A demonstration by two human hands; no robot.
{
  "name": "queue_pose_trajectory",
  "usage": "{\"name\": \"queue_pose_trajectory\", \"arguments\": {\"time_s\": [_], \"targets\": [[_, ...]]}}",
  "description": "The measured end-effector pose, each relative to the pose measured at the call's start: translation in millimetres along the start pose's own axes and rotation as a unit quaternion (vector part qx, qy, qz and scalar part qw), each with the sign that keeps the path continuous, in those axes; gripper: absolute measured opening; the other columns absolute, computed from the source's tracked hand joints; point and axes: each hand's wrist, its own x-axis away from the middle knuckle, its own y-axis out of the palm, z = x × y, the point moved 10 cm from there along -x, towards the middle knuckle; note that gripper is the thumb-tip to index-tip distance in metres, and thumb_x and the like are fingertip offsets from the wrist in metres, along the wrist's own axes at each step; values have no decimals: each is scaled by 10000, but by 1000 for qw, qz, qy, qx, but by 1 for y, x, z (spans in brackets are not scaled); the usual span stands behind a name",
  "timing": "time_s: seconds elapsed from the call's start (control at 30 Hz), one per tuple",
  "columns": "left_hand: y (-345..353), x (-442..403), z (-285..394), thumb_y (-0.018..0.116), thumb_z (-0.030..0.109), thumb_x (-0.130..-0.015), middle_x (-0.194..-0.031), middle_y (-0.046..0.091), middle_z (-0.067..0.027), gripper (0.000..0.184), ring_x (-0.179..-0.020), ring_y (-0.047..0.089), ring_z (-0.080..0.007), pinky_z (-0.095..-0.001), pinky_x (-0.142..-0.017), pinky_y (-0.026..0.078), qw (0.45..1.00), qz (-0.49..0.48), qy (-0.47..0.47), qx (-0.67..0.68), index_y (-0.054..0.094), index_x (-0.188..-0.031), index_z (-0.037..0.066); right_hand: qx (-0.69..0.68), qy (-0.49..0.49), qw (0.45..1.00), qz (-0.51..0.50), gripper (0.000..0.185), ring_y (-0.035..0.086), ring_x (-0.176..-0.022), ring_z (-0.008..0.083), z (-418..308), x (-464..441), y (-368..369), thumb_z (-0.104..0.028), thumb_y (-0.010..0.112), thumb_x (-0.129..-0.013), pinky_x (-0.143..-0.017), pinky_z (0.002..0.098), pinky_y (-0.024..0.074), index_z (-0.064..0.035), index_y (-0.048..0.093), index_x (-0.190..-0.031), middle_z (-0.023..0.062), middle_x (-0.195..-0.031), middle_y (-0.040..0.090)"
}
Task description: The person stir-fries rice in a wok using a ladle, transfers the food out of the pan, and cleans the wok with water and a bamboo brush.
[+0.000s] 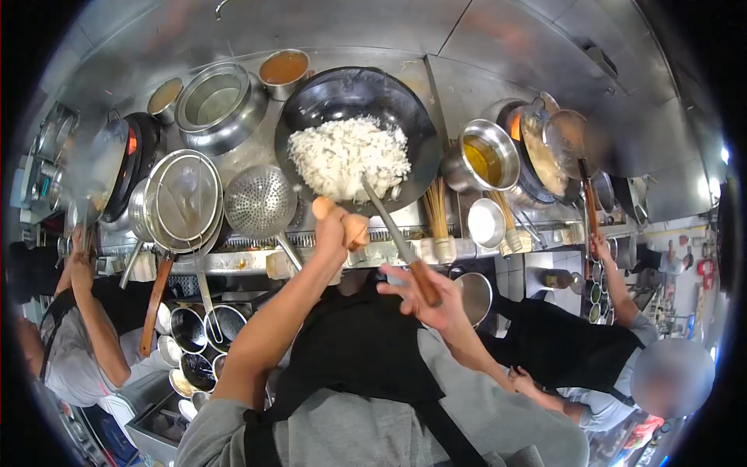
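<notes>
A large black wok holds a heap of white, chopped food. At the wok's near rim, my left hand is closed around a tan bundle that looks like a folded cloth; the wok's edge behind it is hidden. My right hand has its fingers spread, with the wooden handle of a long metal wok tool lying across its palm. The tool's head is buried in the white food, so its shape cannot be seen.
Left of the wok are a perforated skimmer, stacked strainers and a steel pot. A pot of yellow oil, bamboo brushes and a lit wok stand right. Co-workers stand on both sides.
</notes>
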Motion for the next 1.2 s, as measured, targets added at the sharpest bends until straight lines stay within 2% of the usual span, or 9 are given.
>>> {"name": "queue_pose_trajectory", "arguments": {"time_s": [0.07,0.17,0.4,0.5,0.67,0.77,0.97,1.07,1.2], "targets": [[-7,-24,-3,556,138,-813,-749,585,-111,135,-589,608,-247,-403,-451,481,1000,21,19,-14,549,-830,5,1,94,995,23,477,551,-634,126,25,-30,-32,-359,459,-987,-375,180,396,-95,411,-1382,130,-1049,611],[4,-51,-2,508,176,-878,-761,589,-108,145,-632,613,-232,-395,-489,495,999,-30,1,-33,547,-879,36,112,57,985,117,383,253,-351,10,-7,-64,-27,-312,516,-987,-278,179,251,-66,481,-1279,-71,-599,333],[20,-77,0,500,201,-875,-717,586,-115,182,-554,587,-262,-405,-419,452,998,-63,-13,-24,520,-871,20,407,-21,887,219,395,441,-398,116,-68,-28,-17,-394,446,-1006,-338,295,384,-99,467,-1267,15,-592,448],[9,-119,-15,488,206,-881,-721,594,-122,186,-569,603,-284,-418,-456,489,995,-93,-4,24,516,-878,23,790,-152,519,290,476,647,-636,377,-83,-57,-72,-336,435,-987,-592,479,519,-53,401,-1368,213,-780,652],[25,-111,-18,283,392,-946,-523,457,-71,509,-406,383,-221,-365,-393,265,929,-340,-122,-82,560,-776,1,821,-69,512,244,311,668,-822,372,-68,-76,-91,-256,501,-917,-691,498,521,-34,513,-1134,221,-878,666],[37,-103,-9,286,409,-949,-479,361,-47,483,-372,292,-220,-385,-386,223,902,-408,-109,-88,530,-763,37,828,-264,434,239,285,621,-864,350,-79,-11,-27,-319,564,-892,-723,472,529,-38,602,-927,162,-970,610],[2,-105,1,359,426,-929,-479,293,-34,408,-331,254,-207,-328,-351,199,979,-104,-122,-123,428,-671,117,607,-159,775,-68,522,446,-531,187,31,44,-57,-429,545,-958,-536,384,367,24,509,-702,144,-570,450],[6,-119,-5,450,499,-879,-441,216,-28,485,-320,224,-196,-322,-348,172,952,-222,-151,-148,313,-583,140,594,-253,763,-34,549,334,-518,144,9,61,-59,-406,554,-962,-502,368,316,36,450,-653,133,-550,338],[-27,-136,4,443,452,-877,-508,289,-34,347,-339,267,-176,-291,-325,197,978,-29,-137,-152,397,-732,140,567,-266,779,-6,546,373,-479,132,-2,50,-64,-380,581,-952,-476,356,334,42,476,-621,128,-519,374]]}}
